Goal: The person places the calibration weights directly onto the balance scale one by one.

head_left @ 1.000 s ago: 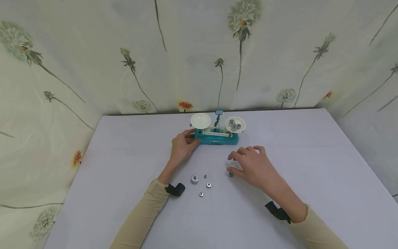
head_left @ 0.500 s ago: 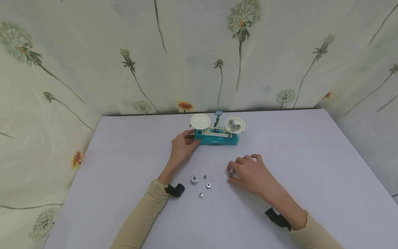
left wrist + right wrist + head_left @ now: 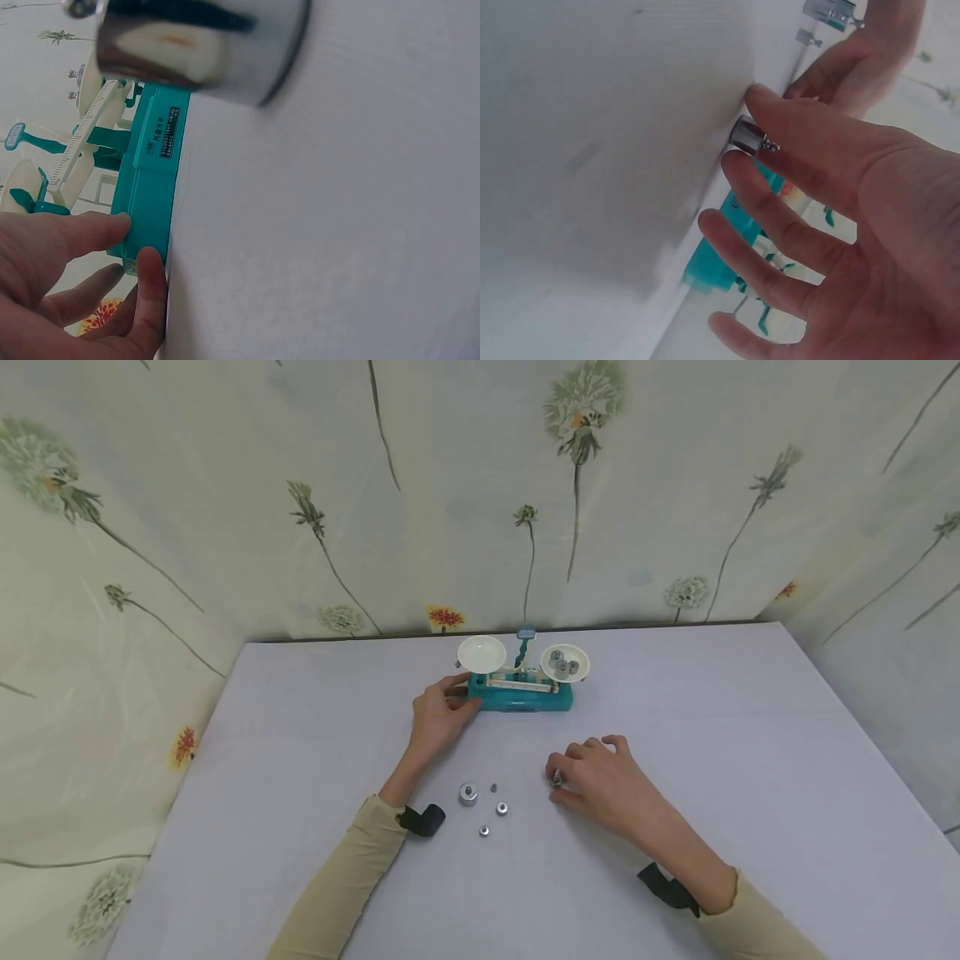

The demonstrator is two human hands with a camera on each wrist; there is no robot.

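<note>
I watch the left hand (image 3: 437, 717) grip the left end of the teal balance (image 3: 521, 697) on the desk (image 3: 750, 735), fingers around its base. In front of the balance's right half, the right hand (image 3: 607, 785) pinches a small metal weight (image 3: 557, 781) between fingers and thumb. Four loose weights (image 3: 468, 794) stand before its left half; three more sit in its right pan (image 3: 570, 652).

Tabletop station of school-science kind, building unclear, dandelion-print walls (image 3: 450, 552) are enclosing 3 sides, 1 white table (image 3: 675, 710) is bearing 1 teal balance (image 3: 517, 698), its label (image 3: 169, 132) is reading "student", 4 loose metal weights (image 3: 468, 796) are standing nearer.
</note>
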